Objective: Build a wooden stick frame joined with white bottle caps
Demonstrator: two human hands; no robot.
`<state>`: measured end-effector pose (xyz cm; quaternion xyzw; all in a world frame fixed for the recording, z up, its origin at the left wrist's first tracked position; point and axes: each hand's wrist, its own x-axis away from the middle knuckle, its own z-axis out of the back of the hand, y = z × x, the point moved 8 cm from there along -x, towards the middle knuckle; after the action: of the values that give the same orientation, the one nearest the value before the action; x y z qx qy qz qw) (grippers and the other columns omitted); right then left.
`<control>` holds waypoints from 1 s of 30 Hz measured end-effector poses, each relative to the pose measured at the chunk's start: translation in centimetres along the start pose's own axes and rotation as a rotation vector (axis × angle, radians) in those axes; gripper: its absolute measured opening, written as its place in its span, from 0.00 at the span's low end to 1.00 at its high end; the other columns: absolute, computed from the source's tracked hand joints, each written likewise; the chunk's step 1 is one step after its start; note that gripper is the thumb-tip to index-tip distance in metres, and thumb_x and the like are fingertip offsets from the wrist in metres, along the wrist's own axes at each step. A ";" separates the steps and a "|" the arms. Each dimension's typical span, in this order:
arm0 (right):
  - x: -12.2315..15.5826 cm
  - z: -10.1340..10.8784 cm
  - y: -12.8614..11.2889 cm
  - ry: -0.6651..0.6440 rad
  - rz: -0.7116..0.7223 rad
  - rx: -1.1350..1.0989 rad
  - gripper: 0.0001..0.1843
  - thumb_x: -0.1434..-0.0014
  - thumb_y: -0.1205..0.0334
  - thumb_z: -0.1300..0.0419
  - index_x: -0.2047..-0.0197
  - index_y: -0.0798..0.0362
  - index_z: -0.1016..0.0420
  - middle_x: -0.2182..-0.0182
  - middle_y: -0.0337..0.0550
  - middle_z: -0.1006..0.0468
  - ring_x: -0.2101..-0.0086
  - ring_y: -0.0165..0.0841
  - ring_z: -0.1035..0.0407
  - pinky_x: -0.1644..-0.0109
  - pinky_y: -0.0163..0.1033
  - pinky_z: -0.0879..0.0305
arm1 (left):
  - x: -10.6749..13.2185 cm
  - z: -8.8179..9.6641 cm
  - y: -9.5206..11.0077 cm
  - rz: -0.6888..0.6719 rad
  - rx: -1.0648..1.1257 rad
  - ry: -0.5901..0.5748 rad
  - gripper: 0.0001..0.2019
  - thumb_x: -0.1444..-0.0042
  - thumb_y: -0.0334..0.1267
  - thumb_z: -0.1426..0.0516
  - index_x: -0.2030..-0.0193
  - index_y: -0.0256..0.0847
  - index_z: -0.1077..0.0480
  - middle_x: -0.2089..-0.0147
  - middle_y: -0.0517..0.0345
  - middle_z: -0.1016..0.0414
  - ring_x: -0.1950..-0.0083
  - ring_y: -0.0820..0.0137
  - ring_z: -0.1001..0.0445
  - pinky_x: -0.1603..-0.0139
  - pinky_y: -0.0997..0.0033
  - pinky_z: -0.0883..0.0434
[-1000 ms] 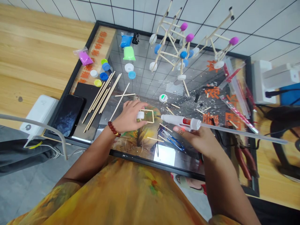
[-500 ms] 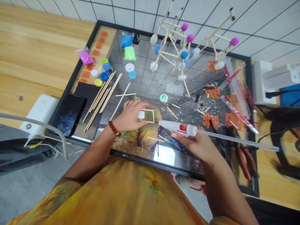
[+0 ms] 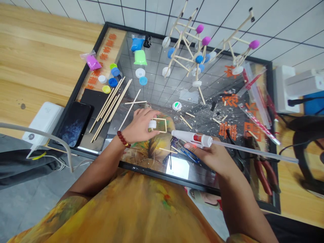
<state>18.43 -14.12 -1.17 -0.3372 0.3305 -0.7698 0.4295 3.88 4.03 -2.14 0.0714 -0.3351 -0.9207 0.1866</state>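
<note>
My left hand [image 3: 143, 124], a beaded bracelet at its wrist, pinches a small rectangular stick frame [image 3: 165, 125] between thumb and fingers. A white bottle cap [image 3: 152, 124] sits at the near end of that frame, beside my fingers. In my right hand [image 3: 211, 153] is a white hot glue gun [image 3: 188, 136], its nozzle pointing left at the frame but apart from it. A long clear glue stick [image 3: 255, 153] juts from the gun's back. Under the gun, blue-handled tools [image 3: 188, 155] are partly hidden.
Built stick models [image 3: 186, 60] with caps and purple balls stand at the back. Loose sticks [image 3: 111, 108], a phone [image 3: 73, 125] and bottle caps [image 3: 112, 82] lie left. Red-handled pliers [image 3: 263, 173] and packaged glue sticks [image 3: 258, 121] lie right. A black-framed glass board [image 3: 162, 173] lies beneath.
Almost nothing differs. The tail of the glue stick has shifted slightly left; both hands keep their hold and place.
</note>
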 end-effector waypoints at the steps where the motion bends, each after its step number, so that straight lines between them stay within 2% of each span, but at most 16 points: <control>1: 0.0 -0.1 0.0 -0.008 -0.004 0.008 0.19 0.41 0.43 0.33 0.69 0.51 0.18 0.75 0.40 0.20 0.74 0.36 0.28 0.70 0.38 0.34 | 0.0 0.0 0.0 0.000 0.000 -0.001 0.30 0.46 0.41 0.34 0.36 0.41 0.33 0.40 0.46 0.26 0.38 0.52 0.28 0.32 0.46 0.41; 5: 0.1 -0.4 0.1 -0.038 -0.020 0.024 0.21 0.41 0.42 0.35 0.71 0.51 0.20 0.76 0.40 0.21 0.73 0.37 0.28 0.69 0.39 0.33 | 0.0 0.0 0.0 0.005 -0.003 -0.005 0.30 0.46 0.42 0.34 0.36 0.42 0.33 0.39 0.46 0.26 0.38 0.52 0.28 0.32 0.46 0.41; 10: 0.1 -0.3 0.1 -0.036 -0.016 0.031 0.20 0.40 0.42 0.35 0.70 0.51 0.19 0.73 0.41 0.19 0.72 0.38 0.26 0.67 0.40 0.31 | 0.0 0.0 0.0 0.002 -0.006 -0.004 0.30 0.45 0.41 0.35 0.36 0.41 0.33 0.40 0.46 0.26 0.38 0.52 0.28 0.32 0.46 0.41; 14: 0.3 -0.4 0.2 -0.046 -0.034 0.017 0.21 0.41 0.41 0.35 0.69 0.52 0.19 0.75 0.41 0.20 0.74 0.37 0.28 0.69 0.40 0.33 | 0.1 -0.1 0.0 -0.006 -0.005 0.002 0.30 0.45 0.41 0.35 0.36 0.41 0.33 0.39 0.46 0.26 0.38 0.52 0.28 0.32 0.47 0.41; 20: 0.4 -0.3 0.6 -0.033 -0.062 -0.009 0.22 0.41 0.41 0.35 0.69 0.53 0.19 0.68 0.45 0.16 0.69 0.40 0.24 0.66 0.40 0.31 | 0.1 -0.1 -0.1 -0.013 -0.002 0.006 0.30 0.45 0.42 0.35 0.36 0.41 0.34 0.39 0.46 0.26 0.38 0.53 0.28 0.32 0.46 0.41; 25: 0.4 -0.3 0.7 -0.054 -0.047 -0.001 0.22 0.40 0.41 0.34 0.70 0.52 0.21 0.72 0.43 0.19 0.71 0.36 0.28 0.67 0.38 0.34 | 0.0 -0.2 -0.1 -0.017 -0.012 0.006 0.30 0.45 0.43 0.35 0.36 0.40 0.33 0.40 0.45 0.26 0.38 0.52 0.28 0.32 0.47 0.41; 30: 0.5 -0.3 0.7 -0.038 -0.026 0.006 0.21 0.39 0.43 0.35 0.70 0.53 0.21 0.71 0.43 0.18 0.72 0.35 0.29 0.68 0.37 0.35 | 0.1 -0.3 0.0 -0.025 -0.033 -0.001 0.33 0.48 0.43 0.33 0.35 0.40 0.34 0.39 0.45 0.27 0.36 0.51 0.29 0.31 0.46 0.42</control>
<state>18.27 -14.73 -1.79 -0.3548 0.3157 -0.7697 0.4266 3.90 3.84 -2.34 0.0719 -0.3193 -0.9284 0.1760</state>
